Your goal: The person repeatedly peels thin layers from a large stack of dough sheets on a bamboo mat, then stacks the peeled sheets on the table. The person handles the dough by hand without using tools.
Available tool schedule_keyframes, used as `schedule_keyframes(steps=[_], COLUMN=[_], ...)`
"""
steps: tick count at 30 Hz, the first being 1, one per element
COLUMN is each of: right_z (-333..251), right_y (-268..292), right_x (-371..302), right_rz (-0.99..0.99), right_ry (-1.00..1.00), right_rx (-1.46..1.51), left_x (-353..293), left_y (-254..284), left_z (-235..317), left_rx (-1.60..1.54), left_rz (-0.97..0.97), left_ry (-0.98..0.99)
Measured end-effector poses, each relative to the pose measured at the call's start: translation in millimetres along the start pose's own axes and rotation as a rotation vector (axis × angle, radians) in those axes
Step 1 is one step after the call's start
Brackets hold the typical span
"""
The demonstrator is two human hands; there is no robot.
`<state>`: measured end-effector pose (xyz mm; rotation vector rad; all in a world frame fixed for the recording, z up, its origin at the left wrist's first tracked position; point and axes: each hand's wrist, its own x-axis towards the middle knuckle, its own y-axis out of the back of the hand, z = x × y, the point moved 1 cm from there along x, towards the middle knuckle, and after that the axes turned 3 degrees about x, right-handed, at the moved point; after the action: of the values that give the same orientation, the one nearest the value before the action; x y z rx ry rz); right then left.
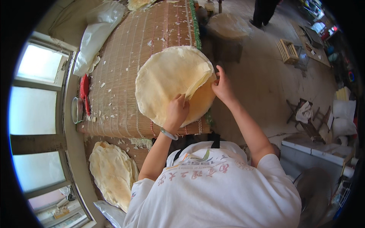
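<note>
A large, thin, round pancake [163, 78] lies on the slatted bamboo mat in front of me, with at least one more layer beneath it. Its right side is lifted and folded inward, baring a yellower sheet [202, 98] below. My left hand [177, 110], with a pale bangle at the wrist, is closed on the folded flap near the front of the stack. At the right rim, my right hand [223, 86] pinches the pancake's edge between thumb and fingers, one finger raised. How many layers each hand grips is hidden.
Crumbs litter the bamboo mat [121, 68]. Along its left side are a clear plastic bag [100, 34], a red brush-like tool [84, 91] and a round container [77, 110]. More pancakes [112, 171] lie lower left. A crate [288, 51] and a person's dark-trousered legs [263, 11] appear right.
</note>
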<state>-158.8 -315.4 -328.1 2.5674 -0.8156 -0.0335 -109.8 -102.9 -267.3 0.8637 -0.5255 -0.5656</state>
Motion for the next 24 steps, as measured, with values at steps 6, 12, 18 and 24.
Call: schedule_keyframes(steps=[6,12,18,24], right_z=[-18,-85,-236,-395], right_y=[-4,-28,-75,-72], right_x=[76,171,202,155], right_rz=[0.012,-0.449,-0.267,-0.354], right_ry=[0.602,0.553,1.152,1.139], right_rx=[-0.322,-0.276,0.028,-0.121], left_x=[25,45,40,-71], left_y=[67,132,256,392], left_z=[4,-35,-72,-28], left_rx=[-0.114,0.025,0.137,0.167], left_rz=[0.031,0.081,0.548,0.845], left_ry=[0.007,0.047,-0.019,-0.128])
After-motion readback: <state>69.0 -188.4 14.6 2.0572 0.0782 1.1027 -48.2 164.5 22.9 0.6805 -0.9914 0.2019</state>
